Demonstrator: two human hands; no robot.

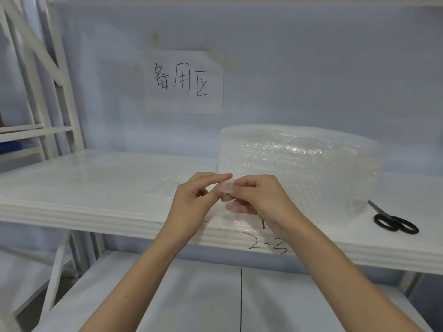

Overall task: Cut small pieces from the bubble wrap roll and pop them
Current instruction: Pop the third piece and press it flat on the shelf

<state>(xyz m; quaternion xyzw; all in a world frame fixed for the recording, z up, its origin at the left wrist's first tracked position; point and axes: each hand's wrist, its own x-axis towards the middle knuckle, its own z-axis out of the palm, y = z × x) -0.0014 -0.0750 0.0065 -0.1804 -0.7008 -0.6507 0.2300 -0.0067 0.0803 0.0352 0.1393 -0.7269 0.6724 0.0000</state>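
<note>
A small clear piece of bubble wrap point(227, 188) is pinched between both hands above the front of the white shelf point(96, 188). My left hand point(196, 197) grips its left side with thumb and forefinger. My right hand point(259, 195) grips its right side, fingers curled under it. The big bubble wrap roll point(311, 168) stands on the shelf just behind and to the right of my hands. Black-handled scissors point(393, 221) lie shut on the shelf to the right of the roll.
A paper sign with handwriting point(184, 82) is taped to the wall behind. A white rack frame point(48, 92) rises at the left. A lower shelf point(191, 295) lies beneath my forearms. A few clear scraps point(163, 188) rest left of my hands.
</note>
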